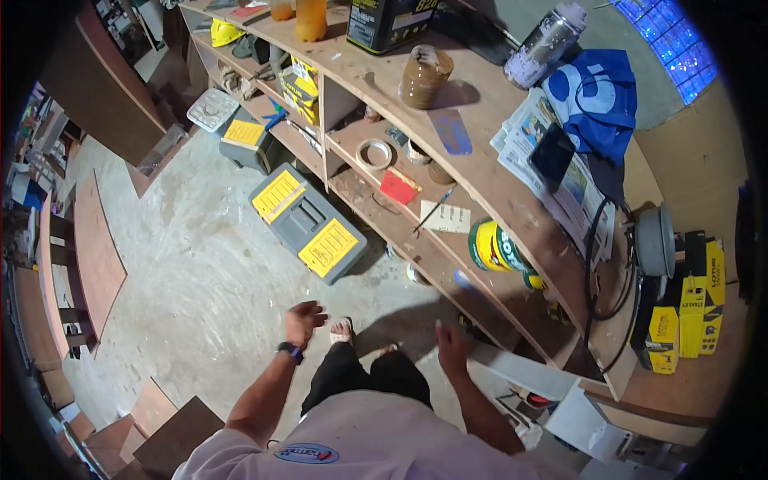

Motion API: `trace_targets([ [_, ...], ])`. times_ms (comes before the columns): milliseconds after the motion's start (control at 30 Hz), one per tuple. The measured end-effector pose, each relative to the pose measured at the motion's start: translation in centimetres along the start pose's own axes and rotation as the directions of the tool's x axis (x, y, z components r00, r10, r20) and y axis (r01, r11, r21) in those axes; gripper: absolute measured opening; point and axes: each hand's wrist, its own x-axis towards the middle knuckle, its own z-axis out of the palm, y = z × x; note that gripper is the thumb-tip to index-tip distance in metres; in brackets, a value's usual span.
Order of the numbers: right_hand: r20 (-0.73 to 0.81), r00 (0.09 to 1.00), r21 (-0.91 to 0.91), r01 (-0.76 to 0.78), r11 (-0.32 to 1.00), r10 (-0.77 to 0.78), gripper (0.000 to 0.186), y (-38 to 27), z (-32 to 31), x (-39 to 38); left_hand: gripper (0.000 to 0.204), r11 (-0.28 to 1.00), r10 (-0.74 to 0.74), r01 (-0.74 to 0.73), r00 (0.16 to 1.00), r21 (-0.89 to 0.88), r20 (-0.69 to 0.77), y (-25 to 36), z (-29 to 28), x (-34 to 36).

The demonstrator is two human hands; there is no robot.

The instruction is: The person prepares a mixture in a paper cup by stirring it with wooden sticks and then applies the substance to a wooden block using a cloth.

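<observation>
My left hand [304,323], with a dark watch [291,351] on the wrist, hangs over the concrete floor with loosely bent fingers, thumb apart, and nothing in it. Beyond it, a grey toolbox with yellow lid panels [328,250] stands on the floor beside the shelves. My right hand [454,349] is held low near the shelf front, holding nothing I can see; one finger or thumb points up and the rest are dim. Nearest to it are the lower shelf boards [488,316] and a yellow-green can [494,246]. Neither hand touches anything.
The wooden bench [480,172] curves along my right, bearing a cup of brown liquid [424,78], spray can [546,46], newspapers [560,180], and phone [552,157]. Below lie a tape roll [374,154] and red sheet [398,186]. Wood panels [180,436] lean at lower left.
</observation>
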Motion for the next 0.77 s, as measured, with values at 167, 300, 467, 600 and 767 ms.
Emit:
trace_targets([
  [167,0.03,0.929,0.165,0.36,0.918,-0.37,0.014,-7.7,1.4,6.8,0.028,0.973,-0.042,0.12,0.931,0.196,-0.362,0.6,-13.3,-3.2],
  [300,0.013,0.873,-0.081,0.487,0.87,-0.487,0.022,-10.5,0.8,13.1,0.06,0.903,0.177,0.034,0.879,0.429,-0.443,2.5,-16.2,-4.5],
  [467,0.078,0.752,-0.371,0.632,0.681,-0.655,0.04,-11.2,0.6,19.8,0.073,0.909,0.31,-0.183,0.897,0.375,-0.315,10.9,-7.3,-4.1],
  [600,0.156,0.745,-0.402,0.648,0.647,-0.649,0.056,-9.9,1.8,22.9,0.075,0.788,0.549,-0.474,0.829,0.393,-0.102,20.8,4.0,-3.6],
  [767,0.053,0.654,-0.304,0.73,0.612,-0.755,0.053,-4.8,4.0,25.6,0.082,0.473,0.8,-0.787,0.572,0.395,0.181,32.2,15.7,-2.5],
])
